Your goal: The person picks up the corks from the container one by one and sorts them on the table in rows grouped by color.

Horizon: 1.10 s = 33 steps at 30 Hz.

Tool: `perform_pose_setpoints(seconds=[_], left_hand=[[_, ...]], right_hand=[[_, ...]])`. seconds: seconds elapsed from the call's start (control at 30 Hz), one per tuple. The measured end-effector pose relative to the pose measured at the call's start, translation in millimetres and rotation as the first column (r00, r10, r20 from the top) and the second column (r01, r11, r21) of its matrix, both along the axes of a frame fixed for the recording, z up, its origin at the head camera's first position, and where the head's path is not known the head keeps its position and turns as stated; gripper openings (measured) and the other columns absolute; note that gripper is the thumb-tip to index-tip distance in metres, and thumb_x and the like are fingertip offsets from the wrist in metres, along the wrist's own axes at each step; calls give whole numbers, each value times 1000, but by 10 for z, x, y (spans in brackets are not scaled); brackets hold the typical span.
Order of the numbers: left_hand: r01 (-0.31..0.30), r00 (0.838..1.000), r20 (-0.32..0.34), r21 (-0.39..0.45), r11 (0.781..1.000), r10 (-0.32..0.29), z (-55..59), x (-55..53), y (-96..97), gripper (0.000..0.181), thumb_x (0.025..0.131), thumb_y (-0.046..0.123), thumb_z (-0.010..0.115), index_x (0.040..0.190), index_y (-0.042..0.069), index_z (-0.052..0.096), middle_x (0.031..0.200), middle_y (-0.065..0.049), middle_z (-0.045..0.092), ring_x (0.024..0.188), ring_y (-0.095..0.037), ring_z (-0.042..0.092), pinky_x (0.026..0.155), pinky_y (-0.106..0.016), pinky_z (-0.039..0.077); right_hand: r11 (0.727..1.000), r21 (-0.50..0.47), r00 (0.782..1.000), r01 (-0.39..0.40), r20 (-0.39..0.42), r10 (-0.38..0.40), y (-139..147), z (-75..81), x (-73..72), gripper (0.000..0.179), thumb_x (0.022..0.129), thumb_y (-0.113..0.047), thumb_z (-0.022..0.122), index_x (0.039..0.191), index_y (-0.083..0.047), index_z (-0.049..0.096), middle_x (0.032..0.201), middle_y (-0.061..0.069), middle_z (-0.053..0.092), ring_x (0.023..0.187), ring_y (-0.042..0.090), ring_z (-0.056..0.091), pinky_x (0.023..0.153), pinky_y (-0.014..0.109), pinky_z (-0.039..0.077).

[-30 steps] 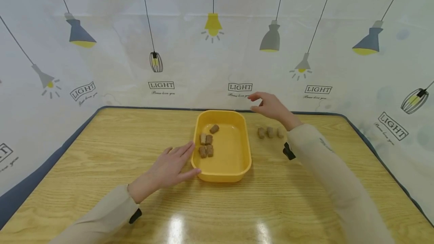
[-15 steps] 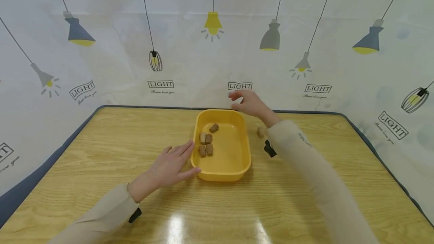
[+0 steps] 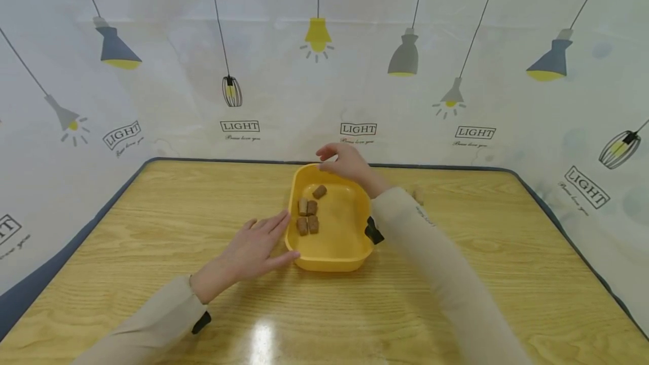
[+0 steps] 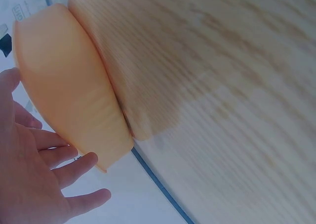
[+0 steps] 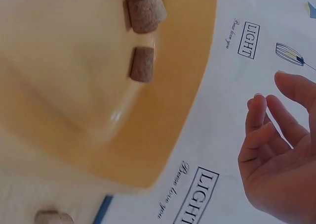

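Several brown corks [image 3: 312,225] lie along the left side inside a yellow tub [image 3: 334,265]. One of them, the cork [image 5: 142,65] nearest the far end, lies apart from the others. My left hand [image 3: 252,249] rests with straight, spread fingers at the tub's left rim; in the left wrist view its fingertips are right by the tub's outer wall [image 4: 74,75]. Over the far end of the tub hovers my right hand [image 3: 347,163], its fingers loosely bent. The right wrist view shows nothing between the thumb and fingers.
On the wooden table [image 3: 203,196], right of the tub, a paler cork [image 3: 418,196] shows past the right sleeve [image 3: 423,241], which covers that area. A printed white backdrop [image 3: 284,61] rises behind the table's blue edge.
My right hand has moved left from beyond the tub's right side to over its far end. Its sleeve now covers corks seen earlier on the table. My left hand has stayed put.
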<state>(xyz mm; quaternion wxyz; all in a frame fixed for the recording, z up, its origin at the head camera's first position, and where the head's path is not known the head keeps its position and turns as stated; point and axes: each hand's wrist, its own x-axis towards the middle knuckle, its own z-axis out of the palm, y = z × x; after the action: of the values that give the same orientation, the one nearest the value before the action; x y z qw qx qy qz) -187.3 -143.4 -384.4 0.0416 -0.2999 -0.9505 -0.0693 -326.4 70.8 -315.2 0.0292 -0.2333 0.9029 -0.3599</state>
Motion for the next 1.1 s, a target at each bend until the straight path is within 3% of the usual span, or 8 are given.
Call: perform_pose_setpoints(seconds=[0.3, 0.53, 0.8, 1.1], left_hand=[[4, 1000, -3, 3, 1000, -4, 1, 7, 4, 81, 86, 63, 29, 138, 1, 27, 141, -11, 26, 123, -25, 31, 94, -51, 25], [11, 1000, -12, 12, 1000, -10, -1, 12, 2, 80, 86, 62, 31, 137, 1, 28, 140, -11, 26, 123, -25, 32, 94, -51, 25], [12, 1000, -26, 20, 1000, -12, -4, 8, -4, 79, 86, 61, 32, 137, 1, 28, 140, -11, 27, 123, -24, 32, 94, -51, 25], [9, 1000, -23, 11, 1000, -8, -1, 3, -2, 80, 86, 62, 30, 137, 1, 28, 140, -11, 28, 122, -25, 33, 94, -51, 26]], right_hand=[[997, -82, 987, -15, 160, 28, -138, -228, 22, 37, 84, -16, 61, 117, -2, 54, 110, 11, 55, 95, 20, 52, 79, 31, 44], [983, -173, 940, -58, 323, 112, -184, -372, 34, 44, 83, -15, 62, 123, -1, 48, 117, 15, 49, 94, 34, 56, 82, 42, 43], [998, -11, 968, -63, 241, 64, -241, -457, 29, 39, 81, -18, 64, 117, -5, 56, 112, 9, 55, 89, 19, 55, 75, 32, 45], [993, 72, 963, -90, 260, 69, -247, -604, 1, 37, 82, -12, 61, 118, -4, 55, 113, 8, 56, 102, 20, 50, 84, 30, 41]])
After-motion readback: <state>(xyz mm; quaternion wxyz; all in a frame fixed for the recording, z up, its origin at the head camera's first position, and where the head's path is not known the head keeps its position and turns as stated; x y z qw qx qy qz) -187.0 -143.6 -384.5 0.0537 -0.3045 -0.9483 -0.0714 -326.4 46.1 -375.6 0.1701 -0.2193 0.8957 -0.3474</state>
